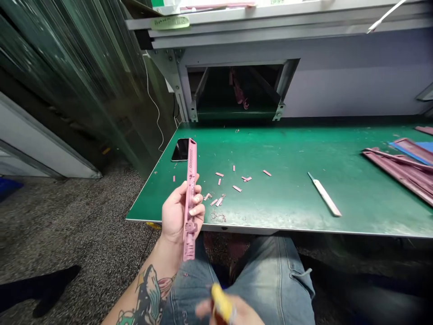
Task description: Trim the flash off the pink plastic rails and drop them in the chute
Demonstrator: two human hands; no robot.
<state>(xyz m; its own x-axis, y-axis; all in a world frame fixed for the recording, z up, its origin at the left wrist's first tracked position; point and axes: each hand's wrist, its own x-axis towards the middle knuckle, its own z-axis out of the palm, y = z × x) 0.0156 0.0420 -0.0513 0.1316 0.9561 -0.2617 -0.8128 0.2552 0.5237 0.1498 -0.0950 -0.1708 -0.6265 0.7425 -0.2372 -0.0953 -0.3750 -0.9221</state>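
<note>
the left hand (172, 214) is curled firmly round a pink strip (190, 194), held over the near edge of the surface (287, 198), its long axis running away from the body. the right hand (245, 312), blurred, seems closed on a yellow tool (221, 301); its exact grip cannot be told. it sits low over the lap, apart from the strip's near end and to its right. beyond, a framed opening (291, 74) holds a dark belt (216, 113) with pink pieces (239, 92) on it.
</note>
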